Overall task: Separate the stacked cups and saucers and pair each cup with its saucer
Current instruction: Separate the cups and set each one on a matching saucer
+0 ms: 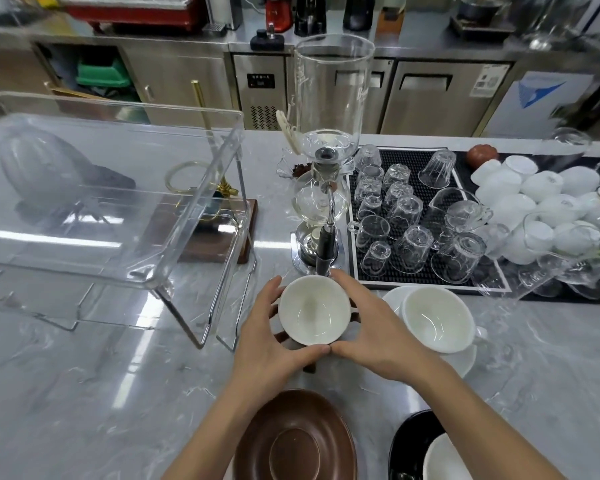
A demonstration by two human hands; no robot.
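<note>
Cups are still being sorted: the left hand (274, 336) and right hand (371, 336) wrap a white-lined cup (314, 308) from both sides, thumbs meeting at its near rim, with something dark brown just showing under it. The step looks like carrying this cup to its match, probably the empty brown saucer (293, 441) near on the table (84, 393). To the right a white cup (437, 318) sits on its white saucer (394, 297), and a black saucer (409, 441) bears another cup.
</note>
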